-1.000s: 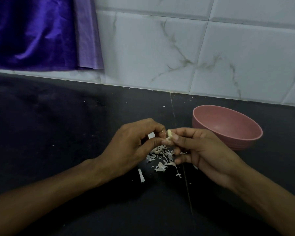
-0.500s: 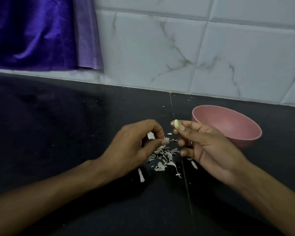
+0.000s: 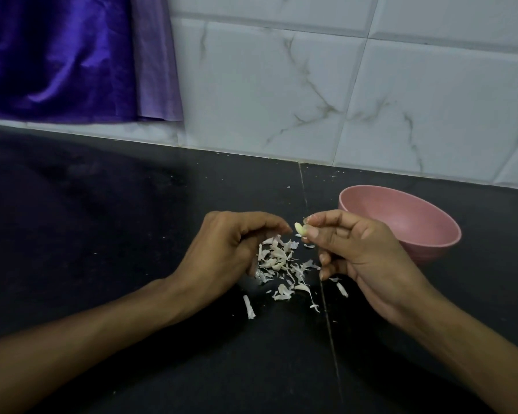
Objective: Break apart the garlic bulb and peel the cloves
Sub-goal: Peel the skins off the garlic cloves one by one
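Counter [image 3: 108, 234], black, carries a pink bowl [image 3: 401, 222] at right. Left hand [image 3: 228, 252] hovers with curled fingers over a heap of garlic skins [image 3: 278, 261], holding nothing visible. Right hand [image 3: 359, 252] pinches a peeled clove [image 3: 299, 228] above the heap, beside the bowl.

hands 2 [image 3: 228, 249]; clove 1 [image 3: 300, 228]; bowl 1 [image 3: 431, 234]; peel pile 1 [image 3: 278, 258]

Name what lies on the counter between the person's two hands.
A heap of garlic skins lies between the left hand and right hand, in the head view.
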{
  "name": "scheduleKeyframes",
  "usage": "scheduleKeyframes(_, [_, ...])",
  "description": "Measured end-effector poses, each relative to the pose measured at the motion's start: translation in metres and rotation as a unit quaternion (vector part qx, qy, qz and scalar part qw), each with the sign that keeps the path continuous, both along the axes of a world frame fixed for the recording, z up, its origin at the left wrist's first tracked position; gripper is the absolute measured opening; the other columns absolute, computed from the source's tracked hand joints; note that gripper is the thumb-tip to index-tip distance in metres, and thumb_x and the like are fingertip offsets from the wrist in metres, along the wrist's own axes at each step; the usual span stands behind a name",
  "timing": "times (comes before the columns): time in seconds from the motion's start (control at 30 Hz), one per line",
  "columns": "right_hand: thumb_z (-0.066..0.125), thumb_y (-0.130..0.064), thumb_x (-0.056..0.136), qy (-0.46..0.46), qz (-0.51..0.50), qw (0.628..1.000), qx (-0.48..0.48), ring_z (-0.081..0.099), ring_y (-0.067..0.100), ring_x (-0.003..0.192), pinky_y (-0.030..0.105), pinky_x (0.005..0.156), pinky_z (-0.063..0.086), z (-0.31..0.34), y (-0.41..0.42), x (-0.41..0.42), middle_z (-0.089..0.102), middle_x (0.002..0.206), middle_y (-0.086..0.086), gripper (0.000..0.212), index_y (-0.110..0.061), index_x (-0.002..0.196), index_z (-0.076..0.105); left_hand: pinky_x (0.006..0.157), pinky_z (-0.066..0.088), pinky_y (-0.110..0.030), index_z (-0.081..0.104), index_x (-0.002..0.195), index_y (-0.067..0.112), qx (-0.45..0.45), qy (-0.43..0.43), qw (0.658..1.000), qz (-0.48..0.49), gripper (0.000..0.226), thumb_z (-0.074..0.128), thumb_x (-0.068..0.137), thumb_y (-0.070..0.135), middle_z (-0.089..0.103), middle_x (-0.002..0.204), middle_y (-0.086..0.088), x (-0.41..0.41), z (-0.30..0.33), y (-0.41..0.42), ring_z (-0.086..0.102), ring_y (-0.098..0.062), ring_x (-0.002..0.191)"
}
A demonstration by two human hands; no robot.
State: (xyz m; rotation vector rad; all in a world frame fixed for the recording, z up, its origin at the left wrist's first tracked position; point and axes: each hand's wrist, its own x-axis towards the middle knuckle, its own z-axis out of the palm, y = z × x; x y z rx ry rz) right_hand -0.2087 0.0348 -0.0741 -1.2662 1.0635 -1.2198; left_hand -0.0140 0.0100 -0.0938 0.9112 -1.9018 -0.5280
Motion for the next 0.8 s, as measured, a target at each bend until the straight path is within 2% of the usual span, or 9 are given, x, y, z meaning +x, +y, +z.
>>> scheduleKeyframes(0.1, [0.075,-0.015,0.072,0.016,-0.001,1.000,-0.012,0.052,0.011,0.051,0.025,0.045,0.050,-0.0003,0.0009,-0.0005,0.068,0.077,0.007,0.019,-0.012,0.090,0.071,0.054,0.047,-0.010,0.070,0.109,0.024,0.031,0.004,0.999,-0.023,0.025,0.059,0.096,0.007,0.067,0.058,-0.001,-0.0003,0.0014,0.0018,0.061,-0.010,0.042])
scheduleKeyframes(0.17, [0.074,-0.012,0.076,0.028,-0.002,0.999,-0.019,0.052,0.012,0.051,0.025,0.046,0.050,-0.0002,0.0015,-0.0013,0.067,0.074,0.006,0.018,-0.010,0.093,0.070,0.047,0.050,-0.020,0.071,0.099,0.026,0.040,0.016,0.999,-0.028,0.014,0.070,0.087,0.019,0.072,0.076,0.003,-0.0012,0.0023,0.0037,0.061,-0.014,0.042])
scheduleKeyframes(0.27, [0.074,-0.012,0.076,0.031,0.001,0.999,-0.027,0.053,0.012,0.052,0.025,0.046,0.050,-0.0006,0.0019,-0.0018,0.065,0.074,0.007,0.020,-0.007,0.096,0.069,0.042,0.045,-0.018,0.073,0.081,0.018,0.027,0.029,0.999,-0.013,0.021,0.075,0.072,0.037,0.070,0.068,0.008,-0.0011,0.0047,0.0053,0.057,-0.011,0.039])
scheduleKeyframes(0.33, [0.074,-0.014,0.075,0.030,0.002,0.999,-0.031,0.053,0.012,0.052,0.025,0.045,0.050,-0.0010,0.0015,-0.0014,0.065,0.074,0.007,0.021,-0.007,0.095,0.069,0.043,0.043,-0.015,0.076,0.082,0.019,0.024,0.035,0.999,-0.012,0.018,0.072,0.076,0.036,0.069,0.065,0.010,-0.0010,0.0048,0.0043,0.056,-0.009,0.039])
scheduleKeyframes(0.43, [0.075,-0.016,0.072,0.033,-0.001,0.999,-0.038,0.052,0.013,0.051,0.026,0.044,0.050,-0.0010,0.0007,-0.0011,0.065,0.073,0.008,0.023,-0.008,0.093,0.069,0.048,0.046,-0.013,0.075,0.103,0.022,0.017,0.023,0.999,-0.021,0.018,0.065,0.088,0.023,0.066,0.059,0.016,-0.0001,0.0028,0.0027,0.060,-0.010,0.042])
scheduleKeyframes(0.5, [0.075,-0.018,0.071,0.041,-0.002,0.998,-0.048,0.052,0.014,0.050,0.026,0.044,0.050,-0.0007,0.0008,-0.0007,0.063,0.073,0.011,0.025,-0.007,0.094,0.069,0.049,0.046,-0.013,0.072,0.112,0.019,0.026,0.000,0.999,-0.039,0.024,0.066,0.090,0.016,0.067,0.064,0.022,-0.0005,0.0022,0.0037,0.061,-0.011,0.044])
scheduleKeyframes(0.6, [0.075,-0.018,0.072,0.049,0.001,0.997,-0.059,0.052,0.013,0.050,0.025,0.043,0.050,0.0005,0.0014,0.0006,0.066,0.074,0.010,0.028,-0.005,0.095,0.068,0.046,0.045,-0.015,0.075,0.101,0.020,0.041,-0.002,0.998,-0.054,0.021,0.074,0.080,0.024,0.071,0.076,0.019,-0.0029,0.0030,0.0061,0.061,-0.010,0.043])
scheduleKeyframes(0.7, [0.074,-0.019,0.072,0.058,0.001,0.996,-0.068,0.052,0.013,0.050,0.025,0.043,0.050,0.0006,0.0011,0.0009,0.067,0.075,0.011,0.029,-0.005,0.096,0.068,0.044,0.046,-0.021,0.075,0.084,0.018,0.049,0.022,0.998,-0.034,0.019,0.073,0.076,0.035,0.070,0.066,0.011,-0.0022,0.0038,0.0057,0.059,-0.012,0.042])
scheduleKeyframes(0.8, [0.075,-0.019,0.072,0.064,-0.005,0.995,-0.074,0.052,0.014,0.050,0.026,0.044,0.049,-0.0011,0.0006,0.0003,0.068,0.077,0.012,0.027,-0.007,0.095,0.067,0.046,0.047,-0.019,0.076,0.090,0.019,0.036,0.011,0.999,-0.033,0.012,0.071,0.083,0.027,0.068,0.064,0.017,-0.0012,0.0050,0.0042,0.060,-0.011,0.042])
